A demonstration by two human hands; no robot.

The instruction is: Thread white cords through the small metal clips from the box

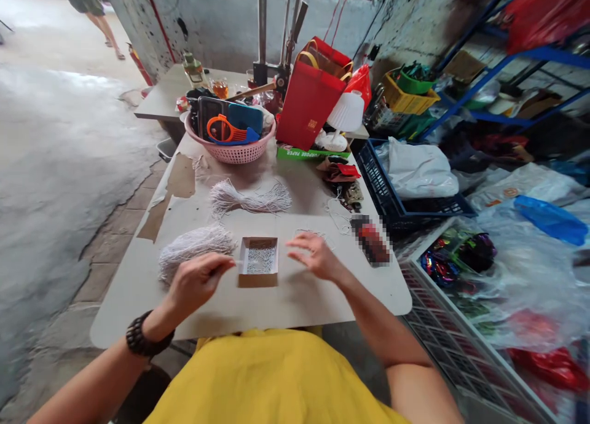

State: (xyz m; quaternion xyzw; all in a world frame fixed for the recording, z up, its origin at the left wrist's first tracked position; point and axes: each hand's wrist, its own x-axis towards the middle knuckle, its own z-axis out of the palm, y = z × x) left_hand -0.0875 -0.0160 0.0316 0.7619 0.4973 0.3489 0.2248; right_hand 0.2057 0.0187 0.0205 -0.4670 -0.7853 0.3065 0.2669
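A small open cardboard box (258,280) sits near the front middle of the white table, with many tiny silvery pieces (260,258) spread over its bottom. Just left of it, my left hand (196,282) is closed in a pinch; a faint pale strand, like white string, shows at the fingertips. My right hand (316,255) hovers right of the box, fingers apart, with nothing visible in it. Beside and partly behind my left hand lies a bundle of white strings (196,246). A second white string bundle (251,198) lies beyond the box. Loose string curls behind my right hand.
A pink basket (237,152) of odds and ends, a red paper bag (308,104) and a white lamp (345,113) stand at the table's back. A blurred-out item (370,241) lies at right. Crates (391,209) crowd the right side. A person's legs (104,27) show far left.
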